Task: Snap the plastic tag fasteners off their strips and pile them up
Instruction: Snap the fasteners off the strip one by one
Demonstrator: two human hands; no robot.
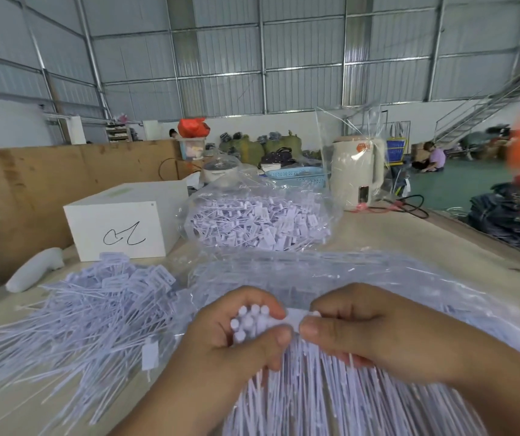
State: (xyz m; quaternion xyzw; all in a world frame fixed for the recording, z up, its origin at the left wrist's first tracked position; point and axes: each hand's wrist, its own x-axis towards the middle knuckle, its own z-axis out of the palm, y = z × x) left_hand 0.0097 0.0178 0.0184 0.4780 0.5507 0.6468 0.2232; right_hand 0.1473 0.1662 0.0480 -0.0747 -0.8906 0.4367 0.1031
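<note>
Both hands pinch one strip (293, 319) above the counter (409, 234): the left hand (236, 341) grips the bunched fasteners (249, 320), the right hand (356, 328) its free end. A short twist close to the joint should snap cleanly; the pile (79, 309) lies left

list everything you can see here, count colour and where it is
fastener bundle: one, white, held in both hands at the near edge
loose fastener pile: one, white, on the table to the left
clear bag of fasteners: one, white contents, mid table
flat clear bag: one, just beyond the hands
box: one, white with a black scribble, left rear of the table
kettle: one, cream, far right of the table, inside clear plastic
basket: one, light blue, behind the bag
table: one, beige
seated person: one, on the floor at far right
left hand: grips the fastener heads
right hand: pinches the strip
</note>
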